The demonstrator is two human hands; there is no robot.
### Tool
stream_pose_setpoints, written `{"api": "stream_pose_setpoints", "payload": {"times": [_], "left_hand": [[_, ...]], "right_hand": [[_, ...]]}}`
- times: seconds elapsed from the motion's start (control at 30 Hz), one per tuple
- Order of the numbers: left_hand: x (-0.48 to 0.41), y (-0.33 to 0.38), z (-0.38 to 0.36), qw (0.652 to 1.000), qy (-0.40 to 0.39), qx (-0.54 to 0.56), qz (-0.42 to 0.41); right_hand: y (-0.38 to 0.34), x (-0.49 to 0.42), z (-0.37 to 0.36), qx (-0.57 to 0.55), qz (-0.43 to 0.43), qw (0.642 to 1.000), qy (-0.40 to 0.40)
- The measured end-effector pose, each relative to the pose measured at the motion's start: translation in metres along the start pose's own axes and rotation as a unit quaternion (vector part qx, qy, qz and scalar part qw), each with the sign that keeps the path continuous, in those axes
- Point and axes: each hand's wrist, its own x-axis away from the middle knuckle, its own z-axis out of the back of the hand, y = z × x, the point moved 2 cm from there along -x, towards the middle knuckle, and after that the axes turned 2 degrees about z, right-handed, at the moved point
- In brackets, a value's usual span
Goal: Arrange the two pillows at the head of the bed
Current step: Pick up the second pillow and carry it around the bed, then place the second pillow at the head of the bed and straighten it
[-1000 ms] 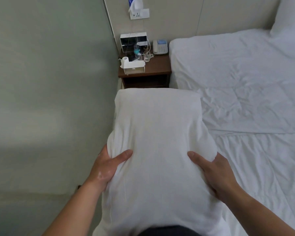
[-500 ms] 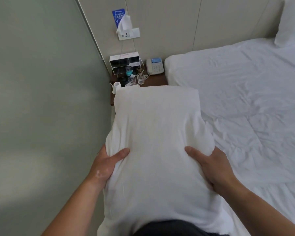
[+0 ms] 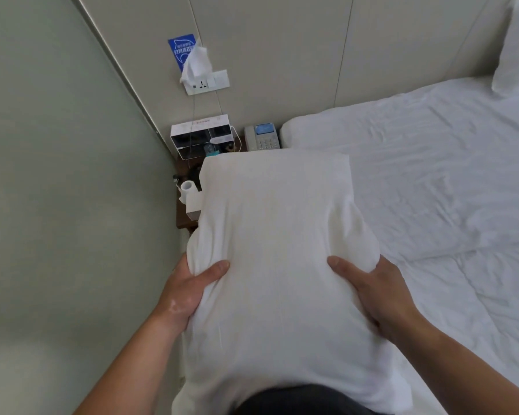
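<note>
The white pillow (image 3: 276,265) is being held lengthwise in front of the person, off the bed (image 3: 432,181), its far end overlapping the bedside table (image 3: 182,217). The left hand (image 3: 183,290) is gripping the pillow's left edge, thumb pressing into the top face. The right hand (image 3: 375,290) is gripping the right edge likewise. A second pillow (image 3: 516,52) is leaning against the headboard wall at far right. A telephone (image 3: 262,137) is sitting on the table beside the mattress corner.

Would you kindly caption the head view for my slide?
Both hands, left and right, carry a white pillow toward the bed.
</note>
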Motion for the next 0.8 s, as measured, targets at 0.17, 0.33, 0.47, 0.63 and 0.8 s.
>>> {"api": "stream_pose_setpoints", "payload": {"times": [0.17, 0.33, 0.47, 0.63, 0.8], "left_hand": [[-0.090, 0.040, -0.005, 0.998, -0.055, -0.006, -0.001], [-0.162, 0.074, -0.023, 0.991, -0.126, -0.031, 0.013], [-0.207, 0.103, -0.055, 0.984, -0.174, -0.048, 0.011], [-0.260, 0.136, -0.108, 0.971, -0.223, -0.082, 0.007], [-0.306, 0.176, -0.171, 0.965, -0.235, -0.113, -0.023]], "right_hand": [[-0.025, -0.053, -0.026, -0.015, -0.014, 0.998, 0.052], [-0.047, -0.090, -0.039, -0.042, -0.033, 0.992, 0.111], [-0.054, -0.117, -0.035, -0.060, -0.049, 0.983, 0.169], [-0.061, -0.159, -0.016, -0.079, -0.059, 0.971, 0.216], [-0.078, -0.214, 0.015, -0.107, -0.054, 0.962, 0.246]]}}
